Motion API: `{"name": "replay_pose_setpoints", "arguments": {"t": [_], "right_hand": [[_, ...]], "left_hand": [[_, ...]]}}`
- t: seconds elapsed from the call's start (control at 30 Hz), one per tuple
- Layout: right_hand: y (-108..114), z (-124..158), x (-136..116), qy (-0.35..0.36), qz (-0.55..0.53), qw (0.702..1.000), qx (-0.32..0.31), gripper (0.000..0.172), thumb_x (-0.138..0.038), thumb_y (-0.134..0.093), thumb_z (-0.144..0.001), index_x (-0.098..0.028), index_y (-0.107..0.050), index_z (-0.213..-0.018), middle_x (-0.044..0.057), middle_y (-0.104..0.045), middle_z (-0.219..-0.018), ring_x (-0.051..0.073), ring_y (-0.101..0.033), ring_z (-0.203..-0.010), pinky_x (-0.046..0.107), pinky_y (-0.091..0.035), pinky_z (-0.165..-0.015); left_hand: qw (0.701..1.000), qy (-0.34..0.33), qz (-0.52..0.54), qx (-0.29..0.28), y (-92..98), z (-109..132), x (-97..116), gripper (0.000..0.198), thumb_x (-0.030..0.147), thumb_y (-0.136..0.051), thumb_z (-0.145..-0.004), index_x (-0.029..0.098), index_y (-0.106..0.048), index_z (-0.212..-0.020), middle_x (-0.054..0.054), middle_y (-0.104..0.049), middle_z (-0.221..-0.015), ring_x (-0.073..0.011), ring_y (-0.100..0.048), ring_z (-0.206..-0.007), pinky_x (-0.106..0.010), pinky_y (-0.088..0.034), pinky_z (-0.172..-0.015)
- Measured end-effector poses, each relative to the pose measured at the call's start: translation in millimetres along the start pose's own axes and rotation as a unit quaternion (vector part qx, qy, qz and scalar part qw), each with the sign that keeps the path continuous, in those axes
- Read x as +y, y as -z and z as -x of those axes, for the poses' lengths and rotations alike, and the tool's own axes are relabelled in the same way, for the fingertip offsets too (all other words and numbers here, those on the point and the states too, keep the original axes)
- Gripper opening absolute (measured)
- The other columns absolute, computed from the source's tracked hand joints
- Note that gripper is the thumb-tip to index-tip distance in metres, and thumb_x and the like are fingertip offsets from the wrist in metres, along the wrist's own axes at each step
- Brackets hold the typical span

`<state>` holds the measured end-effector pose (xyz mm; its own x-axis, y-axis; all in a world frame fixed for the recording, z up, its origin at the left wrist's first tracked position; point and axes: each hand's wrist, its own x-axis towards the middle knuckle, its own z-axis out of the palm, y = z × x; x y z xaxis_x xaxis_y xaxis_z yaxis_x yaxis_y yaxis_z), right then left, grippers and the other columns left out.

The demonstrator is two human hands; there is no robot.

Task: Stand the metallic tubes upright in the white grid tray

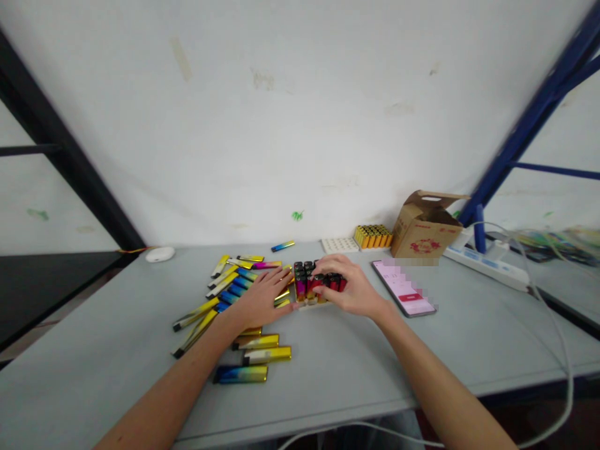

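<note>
My left hand (262, 297) lies flat with fingers stretched over a spread of slim stick-shaped pieces, yellow, blue and silver with dark ends; one yellow-blue stick (241, 374) lies nearest me. Its fingertips reach the left side of a light-coloured rack (309, 303), where several short tubes with black tops (300, 284) stand upright in rows. Over the rack's right part curves my right hand (349, 287), its thumb and fingers closed around a red tube (317, 281). The back of this hand hides part of the rack and the fingertips.
By the wall are a blue-yellow stick (283, 246), a white holed tray (338, 245), a block of yellow-orange tubes (374, 237) and an open cardboard box (422, 231). To the right lie a phone (403, 289), a power strip (487, 265) and a white cable (562, 350).
</note>
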<state>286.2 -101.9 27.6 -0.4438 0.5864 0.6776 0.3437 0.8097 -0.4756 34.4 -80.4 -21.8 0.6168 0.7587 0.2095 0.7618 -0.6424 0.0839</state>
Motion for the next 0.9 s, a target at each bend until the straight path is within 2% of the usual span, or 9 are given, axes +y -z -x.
{"name": "replay_pose_setpoints", "arguments": {"t": [0.23,0.33,0.47,0.7,0.8,0.9], "right_hand": [[-5,-2,5,0.058,0.058,0.996,-0.037,0.016,-0.025,-0.070,-0.081,-0.023,-0.070,-0.097,0.007,-0.068,-0.108,0.024,-0.058,-0.110,0.044,-0.045,-0.099],[-4,-2,6,0.056,0.087,0.994,-0.038,0.015,-0.025,-0.071,-0.080,-0.023,-0.071,-0.095,0.008,-0.064,-0.116,0.025,-0.057,-0.111,0.046,-0.044,-0.099],[0,-1,6,0.056,0.097,0.993,-0.044,0.014,-0.025,-0.069,-0.082,-0.022,-0.072,-0.095,0.009,-0.064,-0.115,0.025,-0.056,-0.111,0.045,-0.044,-0.099],[1,-2,7,0.048,0.084,0.994,-0.056,0.013,-0.022,-0.068,-0.081,-0.022,-0.072,-0.093,0.009,-0.065,-0.112,0.024,-0.058,-0.108,0.045,-0.045,-0.097],[-1,-1,8,0.041,0.080,0.994,-0.065,0.013,-0.023,-0.068,-0.081,-0.023,-0.072,-0.092,0.009,-0.064,-0.114,0.024,-0.058,-0.109,0.044,-0.046,-0.097],[1,1,11,0.026,0.078,0.995,-0.054,0.023,-0.025,-0.071,-0.079,-0.023,-0.070,-0.102,0.010,-0.061,-0.122,0.025,-0.057,-0.113,0.044,-0.044,-0.100]], "left_hand": [[1.000,0.012,0.011,-0.014,1.7,0,1,0.074,0.065,-0.044,-0.090,0.016,-0.040,-0.145,-0.015,-0.038,-0.153,-0.0319,-0.032,-0.143,-0.050,-0.028,-0.115],[1.000,0.017,0.019,-0.018,4.7,1,4,0.072,0.064,-0.045,-0.090,0.017,-0.041,-0.145,-0.014,-0.038,-0.153,-0.0315,-0.031,-0.143,-0.050,-0.028,-0.115],[0.999,0.028,0.024,-0.027,8.3,1,7,0.072,0.063,-0.045,-0.090,0.015,-0.043,-0.143,-0.015,-0.041,-0.151,-0.0312,-0.032,-0.142,-0.050,-0.027,-0.116],[0.999,0.024,0.048,0.003,6.7,1,6,0.067,0.060,-0.053,-0.088,0.015,-0.048,-0.138,-0.017,-0.049,-0.145,-0.0326,-0.040,-0.138,-0.052,-0.030,-0.113],[0.998,0.005,0.065,0.023,7.9,0,7,0.059,0.056,-0.058,-0.086,0.016,-0.054,-0.130,-0.016,-0.057,-0.137,-0.0316,-0.048,-0.130,-0.050,-0.034,-0.111],[0.996,-0.010,0.083,0.043,10.6,-1,10,0.051,0.051,-0.063,-0.084,0.018,-0.057,-0.124,-0.014,-0.062,-0.129,-0.0298,-0.054,-0.123,-0.047,-0.038,-0.108]]}}
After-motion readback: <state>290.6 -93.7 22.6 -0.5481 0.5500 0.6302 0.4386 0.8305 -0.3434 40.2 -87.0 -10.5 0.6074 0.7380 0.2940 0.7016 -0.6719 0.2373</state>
